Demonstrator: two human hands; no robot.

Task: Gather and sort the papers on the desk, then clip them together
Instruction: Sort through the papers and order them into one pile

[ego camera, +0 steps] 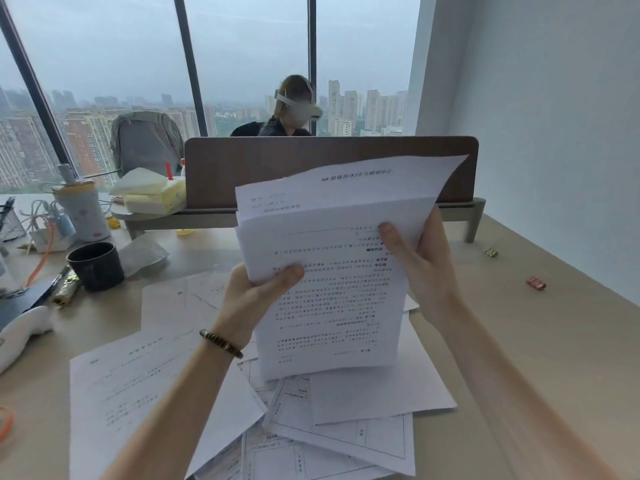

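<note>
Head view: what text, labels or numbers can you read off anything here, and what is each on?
"AR": start of the heading on the rear white sheet of the stack held in both hands; the rest of that heading is blurred.
Front printed sheet of the stack: body text too blurred to read.
Loose white papers on the beige desk: print too small to read.
Pale tumbler: small red mark, illegible.
</note>
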